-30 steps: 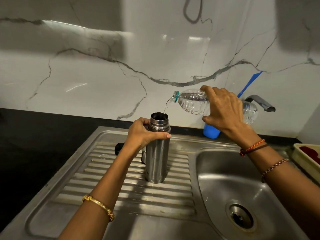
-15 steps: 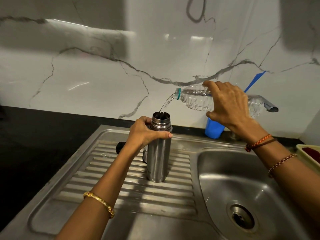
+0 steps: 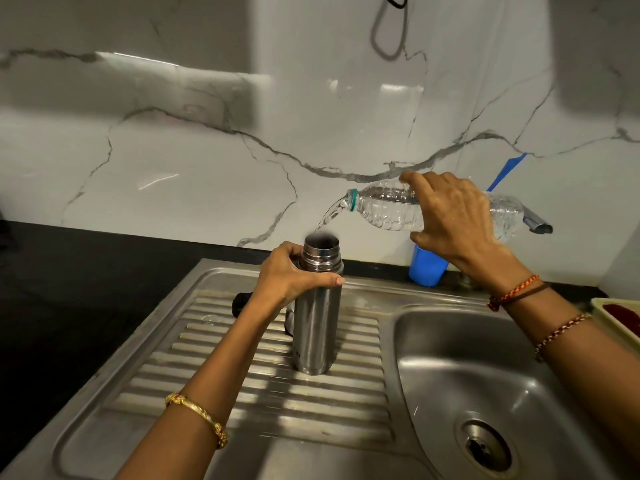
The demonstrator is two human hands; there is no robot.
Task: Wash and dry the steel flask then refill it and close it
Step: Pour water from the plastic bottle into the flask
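Note:
The steel flask [image 3: 317,327] stands upright and uncapped on the ribbed drainboard [image 3: 263,386] of the sink. My left hand [image 3: 289,280] wraps around its neck from the left. My right hand [image 3: 457,218] holds a clear plastic water bottle [image 3: 384,209] tipped nearly flat, mouth to the left. A stream of water [image 3: 327,218] arcs from the bottle's mouth down toward the flask's open top. A dark cap-like piece [image 3: 239,303] lies behind my left wrist, partly hidden, and a steel piece [image 3: 289,321] shows just behind the flask.
The sink basin [image 3: 485,368] with its drain [image 3: 485,445] lies to the right. A blue cup [image 3: 426,268] stands at the back wall, a tap spout [image 3: 536,225] behind the bottle. A cream tray [image 3: 620,318] sits at the far right. Black counter [image 3: 86,289] spreads left.
The bottle has tipped a little further and the water stream has grown thicker. My left hand and the flask have stayed in place.

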